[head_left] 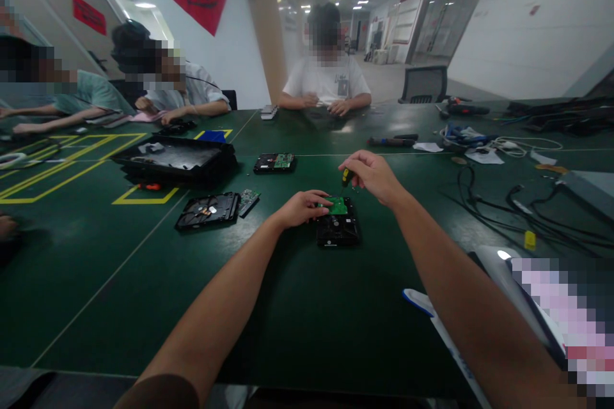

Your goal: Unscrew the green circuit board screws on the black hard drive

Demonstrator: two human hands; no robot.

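A black hard drive (338, 231) with a green circuit board (339, 206) lies flat on the table in front of me. My left hand (303, 208) holds its left side, fingers and thumb reaching over the board's edge. Above the drive's far end, my right hand (371, 174) grips a screwdriver (346, 176) by its yellow and black handle, pointing downward. The screwdriver's tip is too fine to make out. A few tiny bits, perhaps screws (355, 190), lie just beyond the drive.
Left stand another hard drive (207, 211), a loose circuit board (249, 200), a third drive (275, 163) and a black tray (177, 156). Black cables (499, 204) and a grey metal box (588, 188) lie right. A person (329, 80) sits opposite; two more sit at left.
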